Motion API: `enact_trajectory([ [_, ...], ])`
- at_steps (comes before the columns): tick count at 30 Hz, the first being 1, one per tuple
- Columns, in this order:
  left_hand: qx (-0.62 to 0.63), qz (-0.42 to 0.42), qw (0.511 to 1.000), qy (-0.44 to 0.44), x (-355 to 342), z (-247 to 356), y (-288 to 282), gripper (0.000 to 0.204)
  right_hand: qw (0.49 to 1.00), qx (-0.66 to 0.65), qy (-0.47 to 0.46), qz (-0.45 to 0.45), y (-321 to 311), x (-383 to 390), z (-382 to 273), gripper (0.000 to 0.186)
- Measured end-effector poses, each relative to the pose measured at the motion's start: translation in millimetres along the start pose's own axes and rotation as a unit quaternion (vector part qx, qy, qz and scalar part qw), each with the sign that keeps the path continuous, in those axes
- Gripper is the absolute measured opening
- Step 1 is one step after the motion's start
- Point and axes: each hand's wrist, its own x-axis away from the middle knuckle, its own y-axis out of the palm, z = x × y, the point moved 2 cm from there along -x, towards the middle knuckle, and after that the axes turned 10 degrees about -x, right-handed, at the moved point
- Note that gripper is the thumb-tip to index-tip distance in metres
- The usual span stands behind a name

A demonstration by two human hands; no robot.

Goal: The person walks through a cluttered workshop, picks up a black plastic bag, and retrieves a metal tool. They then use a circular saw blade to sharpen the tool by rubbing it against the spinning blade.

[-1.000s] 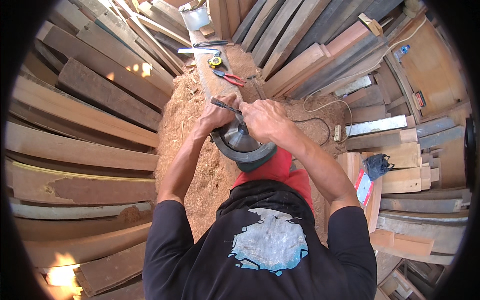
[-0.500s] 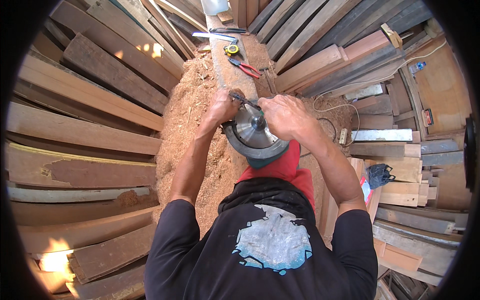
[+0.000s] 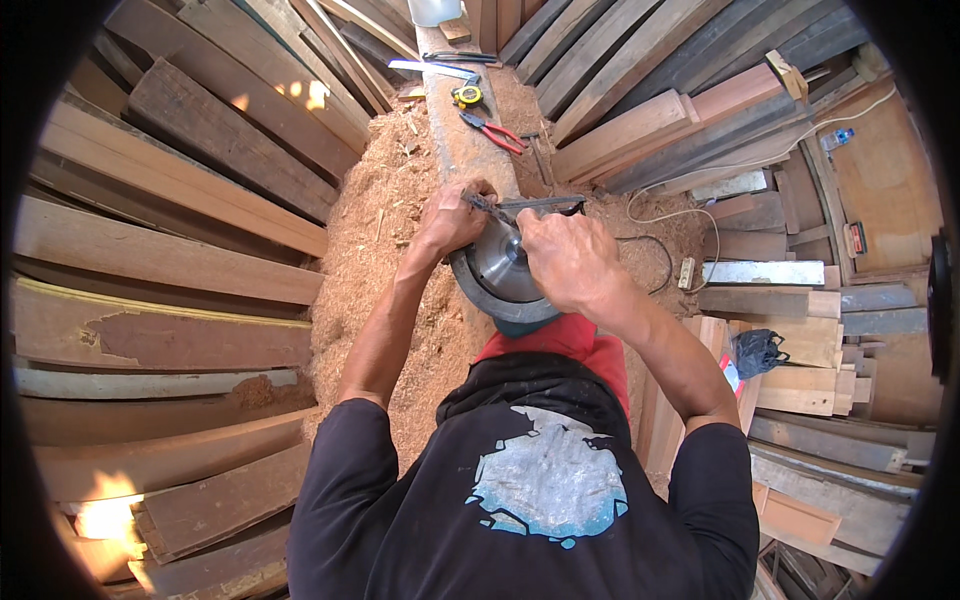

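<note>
A circular saw (image 3: 505, 292) lies in front of my lap at the near end of a dusty plank, its round steel blade (image 3: 502, 264) and curved grey guard facing up. My left hand (image 3: 452, 218) is closed at the far left edge of the saw, fingers pinched on a slim dark metal piece (image 3: 492, 208) that slants toward the blade's hub. Over the right part of the blade my right hand (image 3: 572, 258) is closed, its thumb and forefinger close to the hub. Whatever sits inside its curled fingers is hidden.
Red-handled pliers (image 3: 494, 132), a yellow tape measure (image 3: 467, 96) and a white-bladed tool (image 3: 430, 69) lie on the plank (image 3: 450, 150). Sawdust (image 3: 375, 270) surrounds it. Stacked boards (image 3: 170, 250) line both sides. A white cord (image 3: 700, 210) runs to a socket block (image 3: 686, 271) at right.
My right hand has shifted slightly right and down, baring a dark flat edge of the saw beyond it. The saw has turned a little, and my left hand stays near the same spot.
</note>
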Motion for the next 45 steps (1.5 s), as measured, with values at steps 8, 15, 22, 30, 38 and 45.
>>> enact_trajectory([
  [8,-0.083,0.035,0.996,0.004,-10.3,-5.7,12.1,0.025,1.0,-0.003,0.023,-0.02,-0.8,-26.2,13.3,0.017],
  [15,-0.055,0.048,0.997,0.009,-8.5,-4.0,14.0,0.027,0.998,-0.025,0.009,-0.057,-5.8,-23.8,25.1,0.028],
  [22,-0.063,0.077,0.995,0.029,-16.2,-8.5,19.1,0.026,0.995,0.034,0.058,-0.079,-25.4,-9.0,12.4,0.026],
  [30,-0.127,0.195,0.971,0.054,6.7,2.1,37.9,0.014,0.992,0.049,0.078,0.091,27.5,-15.2,-9.0,0.018],
  [38,-0.067,0.168,0.983,-0.01,-6.2,16.0,31.5,0.024,0.983,0.102,-0.028,0.147,22.7,-19.0,7.0,0.025],
  [45,-0.121,0.115,0.985,0.05,-23.1,14.4,22.3,0.035,0.986,0.127,-0.019,0.101,17.9,-22.5,6.9,0.029],
])
